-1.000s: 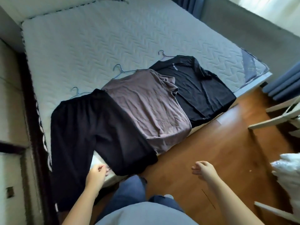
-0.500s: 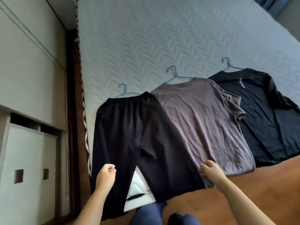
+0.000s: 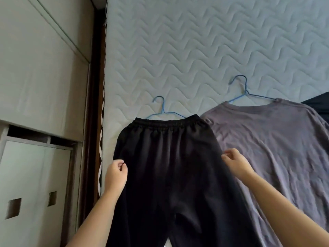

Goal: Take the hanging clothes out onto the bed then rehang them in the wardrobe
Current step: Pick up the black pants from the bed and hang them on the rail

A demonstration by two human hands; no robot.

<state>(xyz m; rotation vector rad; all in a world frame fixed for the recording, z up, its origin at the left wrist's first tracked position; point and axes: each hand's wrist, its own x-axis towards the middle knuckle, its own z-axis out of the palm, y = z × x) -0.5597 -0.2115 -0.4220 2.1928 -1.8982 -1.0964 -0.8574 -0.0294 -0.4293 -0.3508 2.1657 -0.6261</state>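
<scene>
Black trousers (image 3: 169,166) on a blue wire hanger (image 3: 162,111) lie flat on the quilted mattress (image 3: 195,50), waistband away from me. To their right lies a grey-brown T-shirt (image 3: 276,148) on a second blue hanger (image 3: 243,91), its left edge partly under the trousers. A corner of a black shirt (image 3: 318,102) shows at the far right. My left hand (image 3: 115,173) hovers at the trousers' left edge, fingers curled shut. My right hand (image 3: 235,161) is at their right edge, thumb and fingertips pinched together. No fabric is visibly lifted by either hand.
A pale wardrobe (image 3: 44,77) fills the left side, with a lower door (image 3: 35,184) that has square cut-out handles. A dark wooden bed frame strip (image 3: 92,104) runs between the wardrobe and the mattress.
The view has moved in closer over the bed. Both hands rose from the trouser leg ends to hip height at either side of the trousers.
</scene>
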